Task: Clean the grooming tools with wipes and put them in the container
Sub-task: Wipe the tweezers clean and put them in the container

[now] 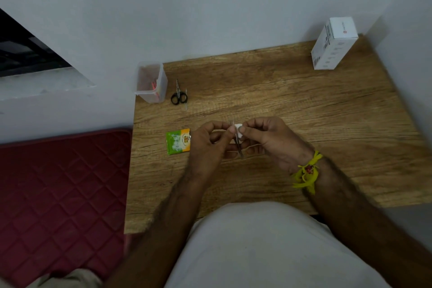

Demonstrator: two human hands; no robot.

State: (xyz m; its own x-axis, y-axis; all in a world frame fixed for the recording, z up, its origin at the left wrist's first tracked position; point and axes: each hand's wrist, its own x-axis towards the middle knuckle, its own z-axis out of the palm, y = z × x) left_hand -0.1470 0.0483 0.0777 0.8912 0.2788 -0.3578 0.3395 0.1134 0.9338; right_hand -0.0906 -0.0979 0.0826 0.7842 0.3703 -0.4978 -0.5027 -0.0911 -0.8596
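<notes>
Centrally, tweezers [238, 145] between hands, wipe [238, 129] pinched

No text is readable: print on the white box [333, 44] and green sachet [178, 141] is too blurred.

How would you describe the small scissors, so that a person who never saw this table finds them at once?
Look at the far left corner of the wooden table, where a clear plastic container stands. The scissors lie flat just right of it, apart; only they have black loop handles.
</notes>
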